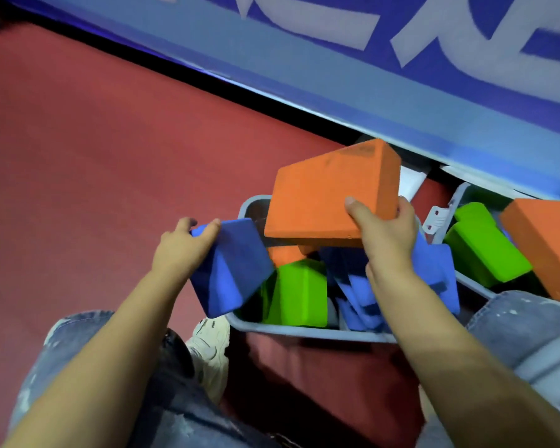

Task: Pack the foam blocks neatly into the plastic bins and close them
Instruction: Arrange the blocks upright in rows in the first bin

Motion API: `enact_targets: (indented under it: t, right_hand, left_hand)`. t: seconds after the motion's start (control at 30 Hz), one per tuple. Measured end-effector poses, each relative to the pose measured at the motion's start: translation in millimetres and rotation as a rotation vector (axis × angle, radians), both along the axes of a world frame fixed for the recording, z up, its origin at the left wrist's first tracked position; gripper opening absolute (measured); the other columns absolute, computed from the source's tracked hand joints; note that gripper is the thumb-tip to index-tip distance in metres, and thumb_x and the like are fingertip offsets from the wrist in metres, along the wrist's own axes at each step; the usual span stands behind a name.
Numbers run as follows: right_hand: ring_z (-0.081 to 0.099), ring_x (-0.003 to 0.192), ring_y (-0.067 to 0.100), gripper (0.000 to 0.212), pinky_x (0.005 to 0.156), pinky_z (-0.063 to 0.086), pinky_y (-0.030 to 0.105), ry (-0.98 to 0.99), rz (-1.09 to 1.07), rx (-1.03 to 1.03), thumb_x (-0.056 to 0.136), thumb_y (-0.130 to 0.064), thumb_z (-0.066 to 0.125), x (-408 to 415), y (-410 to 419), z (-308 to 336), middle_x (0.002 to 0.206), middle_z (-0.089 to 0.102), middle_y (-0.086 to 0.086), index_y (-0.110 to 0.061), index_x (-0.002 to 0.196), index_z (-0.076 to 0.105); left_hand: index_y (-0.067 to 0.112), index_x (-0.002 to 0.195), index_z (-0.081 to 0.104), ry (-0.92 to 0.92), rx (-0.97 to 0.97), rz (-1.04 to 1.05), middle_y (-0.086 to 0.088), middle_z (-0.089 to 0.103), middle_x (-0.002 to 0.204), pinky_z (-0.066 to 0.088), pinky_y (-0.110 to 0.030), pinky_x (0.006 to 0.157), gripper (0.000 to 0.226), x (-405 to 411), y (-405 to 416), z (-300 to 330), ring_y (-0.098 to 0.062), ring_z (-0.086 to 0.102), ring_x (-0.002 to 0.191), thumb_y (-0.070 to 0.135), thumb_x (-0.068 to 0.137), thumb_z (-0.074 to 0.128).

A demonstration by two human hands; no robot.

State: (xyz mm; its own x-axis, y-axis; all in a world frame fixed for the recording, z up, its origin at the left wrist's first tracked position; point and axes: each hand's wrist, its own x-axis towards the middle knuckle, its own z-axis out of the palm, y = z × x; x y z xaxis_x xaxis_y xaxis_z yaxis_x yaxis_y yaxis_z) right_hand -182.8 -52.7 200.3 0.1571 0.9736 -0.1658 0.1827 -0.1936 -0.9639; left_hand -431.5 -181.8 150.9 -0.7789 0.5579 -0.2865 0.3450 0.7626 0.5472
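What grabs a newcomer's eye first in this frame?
The big orange foam block, gripped by the right hand and held tilted above the near grey bin, dominates the centre. Just left of it, the left hand grips a blue block over the bin's left edge. Bright green and blue blocks lie jumbled inside, and a second bin at right holds more green and orange.

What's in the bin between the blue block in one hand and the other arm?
In the head view, a green block stands in the bin between the blue block and the right arm, with an orange block behind it.
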Motion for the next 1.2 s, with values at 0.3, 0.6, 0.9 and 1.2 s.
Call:
enact_targets:
  t: [0.3,0.6,0.9,1.2]
  right_hand:
    - [0.040,0.128,0.029,0.094,0.106,0.035,0.051,-0.233,0.075,-0.022,0.063,-0.051,0.079,41,-42,-19,0.137,0.037,0.005,-0.024,0.142,0.036]
    - [0.033,0.131,0.029,0.092,0.107,0.030,0.050,-0.380,0.172,-0.025,0.067,-0.055,0.075,32,-62,-22,0.142,0.034,0.002,-0.027,0.143,0.032]
    - [0.038,0.126,0.029,0.087,0.105,0.034,0.047,-0.388,0.263,-0.030,0.064,-0.055,0.076,8,-65,-18,0.135,0.040,0.004,-0.026,0.136,0.038]
    - [0.032,0.131,0.033,0.092,0.104,0.032,0.047,-0.542,0.442,-0.158,0.072,-0.060,0.067,0,-59,-35,0.142,0.038,0.008,-0.023,0.143,0.021]
  left_hand:
    - [0.016,0.114,0.049,0.022,-0.280,-0.182,-0.023,0.053,0.121,0.052,-0.042,0.082,0.074,39,27,21,-0.038,0.054,0.100,0.079,0.075,0.039]
    - [0.014,0.143,0.031,0.006,-0.219,-0.172,-0.019,0.032,0.140,0.038,-0.048,0.098,0.081,73,42,2,-0.044,0.043,0.124,0.069,0.085,0.045]
    - [0.034,0.152,0.010,-0.183,-0.003,-0.193,-0.015,0.009,0.153,0.034,-0.043,0.106,0.098,70,-8,-12,-0.035,0.034,0.135,0.035,0.079,0.075]
    - [0.037,0.145,0.035,0.056,-0.177,-0.351,-0.015,0.013,0.158,0.012,-0.036,0.113,0.060,79,-11,-31,-0.027,0.014,0.145,0.047,0.090,0.055]
